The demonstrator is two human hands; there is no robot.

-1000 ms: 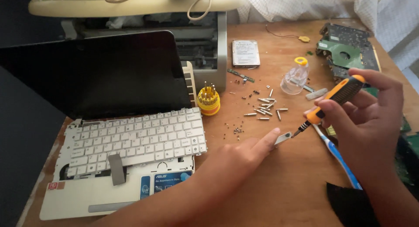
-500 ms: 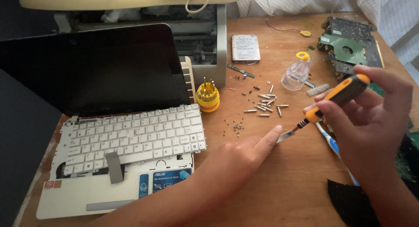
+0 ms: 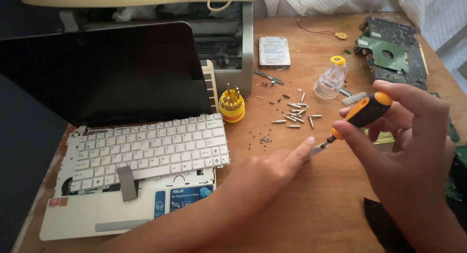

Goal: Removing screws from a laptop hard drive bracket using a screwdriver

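On counter beside laptop (image 3: 136, 151), we clamped right hand (image 3: 413, 151) round screwdriver (image 3: 357, 116); left hand (image 3: 265, 177), fingers together, steadied its tip. Best keep shaft in line, press lightly, near loose screws (image 3: 294, 114).

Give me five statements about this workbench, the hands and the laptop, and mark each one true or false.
1. The right hand holds an orange and black screwdriver. True.
2. The left hand grips the yellow bit holder. False: the holder stands alone beside the laptop's screen; the left hand's forefinger points at the screwdriver's tip.
3. The white laptop is closed. False: its lid is up, the dark screen showing, and the keyboard is lifted loose over the base.
4. Loose screws lie scattered on the wooden table. True.
5. The green circuit board lies on the keyboard. False: it lies at the table's far right corner.
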